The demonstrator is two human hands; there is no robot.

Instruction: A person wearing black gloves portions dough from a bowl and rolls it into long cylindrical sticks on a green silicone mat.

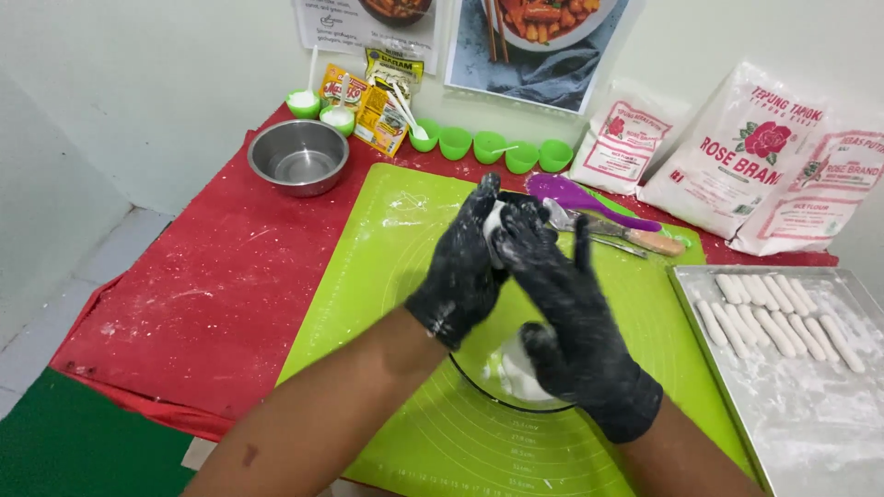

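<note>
Piece of white dough (494, 224) pressed between both black-gloved palms above the green mat (387, 276), left hand (465, 267) fingers closed against it, right hand (562, 294) fingers extended over it, glass bowl (502, 373) beneath wrists, tray (801, 414) of dough sticks (778, 317) noted at right.

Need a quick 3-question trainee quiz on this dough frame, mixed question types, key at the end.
1. True or false: the left hand and right hand press a white dough piece between them.
2. Where do the finished dough sticks lie? A) steel bowl B) metal tray C) green cups
3. What colour is the silicone mat under the hands?

Key: 1 true; 2 B; 3 green.
</note>
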